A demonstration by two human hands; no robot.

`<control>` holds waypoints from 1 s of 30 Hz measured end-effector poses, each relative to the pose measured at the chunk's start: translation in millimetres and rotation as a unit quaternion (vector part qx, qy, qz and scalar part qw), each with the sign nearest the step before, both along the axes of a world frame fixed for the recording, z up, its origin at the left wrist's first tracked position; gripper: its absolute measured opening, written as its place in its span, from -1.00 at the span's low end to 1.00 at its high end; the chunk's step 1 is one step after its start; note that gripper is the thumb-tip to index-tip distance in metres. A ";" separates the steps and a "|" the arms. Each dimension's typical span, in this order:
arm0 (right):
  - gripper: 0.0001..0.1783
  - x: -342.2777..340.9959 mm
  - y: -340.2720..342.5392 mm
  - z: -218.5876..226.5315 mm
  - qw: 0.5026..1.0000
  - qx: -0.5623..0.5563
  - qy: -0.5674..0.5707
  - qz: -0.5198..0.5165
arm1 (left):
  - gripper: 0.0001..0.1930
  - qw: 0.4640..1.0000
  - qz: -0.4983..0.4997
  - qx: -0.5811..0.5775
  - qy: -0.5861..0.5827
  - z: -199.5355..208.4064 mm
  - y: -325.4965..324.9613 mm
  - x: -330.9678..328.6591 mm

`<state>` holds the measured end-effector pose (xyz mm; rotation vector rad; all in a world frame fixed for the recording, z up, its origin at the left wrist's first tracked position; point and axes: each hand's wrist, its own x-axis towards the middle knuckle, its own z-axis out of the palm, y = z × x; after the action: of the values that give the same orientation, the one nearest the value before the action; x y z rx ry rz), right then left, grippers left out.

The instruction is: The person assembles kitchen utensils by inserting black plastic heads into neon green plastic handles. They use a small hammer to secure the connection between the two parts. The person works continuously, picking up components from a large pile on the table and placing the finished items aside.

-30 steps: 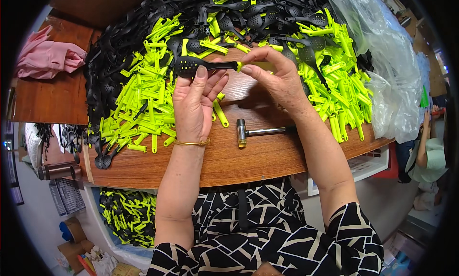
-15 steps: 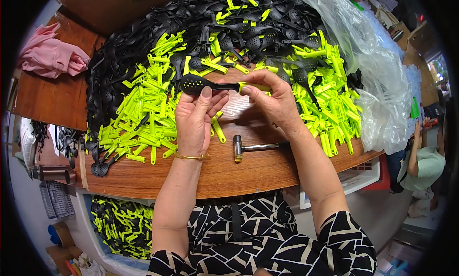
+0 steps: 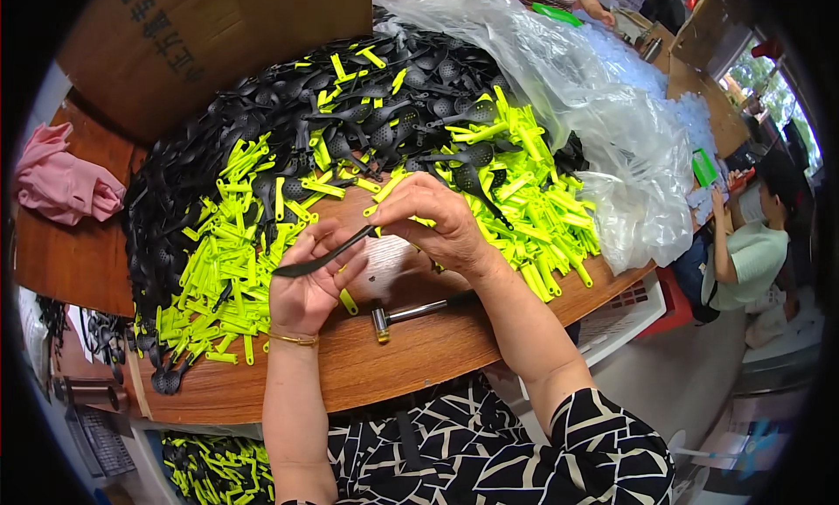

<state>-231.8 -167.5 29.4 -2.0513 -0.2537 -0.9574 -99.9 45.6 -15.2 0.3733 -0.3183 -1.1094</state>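
Observation:
A black slotted spoon [image 3: 325, 259] is seen edge-on, slanting up to the right, its bowl over the palm of my left hand [image 3: 301, 286]. That hand is palm up with fingers spread; whether it bears any of the spoon's weight I cannot tell. My right hand [image 3: 433, 225] pinches the spoon's handle end, where bits of lime-green handle show between the fingers. Beneath my hands, a small hammer [image 3: 418, 312] with a yellowish face lies on the wooden table [image 3: 367, 374]. Loose lime-green handles [image 3: 227, 273] are heaped beside my left hand, and more green handles [image 3: 529, 212] lie beyond my right.
Black slotted spoons [image 3: 218, 142] are piled at the back, before a cardboard box [image 3: 210, 50]. Clear plastic sheeting [image 3: 612, 155] covers the right side. Pink cloth [image 3: 65, 181] lies at left. Below stands a bin of green-handled pieces [image 3: 218, 466]. Another person [image 3: 756, 260] works at right.
The view has swung, moving the table lower and leftward. The spoon has turned from bowl-facing to edge-on and tilts down to the left. My left thumb no longer presses on it.

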 end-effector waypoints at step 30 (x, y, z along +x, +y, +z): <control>-0.76 13.6 -13.7 -36.1 0.888 -0.271 0.311 -0.203 | -0.70 0.907 0.291 0.237 -0.190 -2.9 -6.7 10.0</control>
<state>-218.2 -181.2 -6.7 -2.8871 0.3049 -0.4194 -89.9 38.9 -18.1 1.0531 -0.2488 -0.5011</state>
